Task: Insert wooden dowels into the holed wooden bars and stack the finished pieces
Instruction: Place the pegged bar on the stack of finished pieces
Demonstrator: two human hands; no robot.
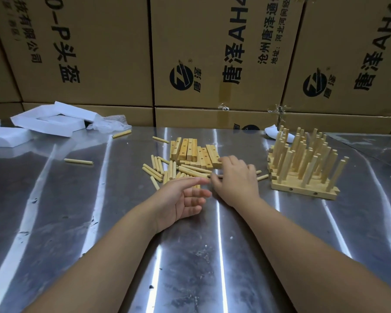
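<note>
Left hand (183, 199), right hand (235, 179) at dowels (158, 168)

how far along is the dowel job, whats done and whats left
Done: a stack of finished pieces with dowels standing up sits on the right. In hand: the right hand lies over the loose dowels; whether it grips one is unclear. The left hand is open and empty. Left: a batch of unfilled bars and stray dowels farther left.

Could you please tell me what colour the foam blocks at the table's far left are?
The foam blocks are white, clearest in the head view.
</note>
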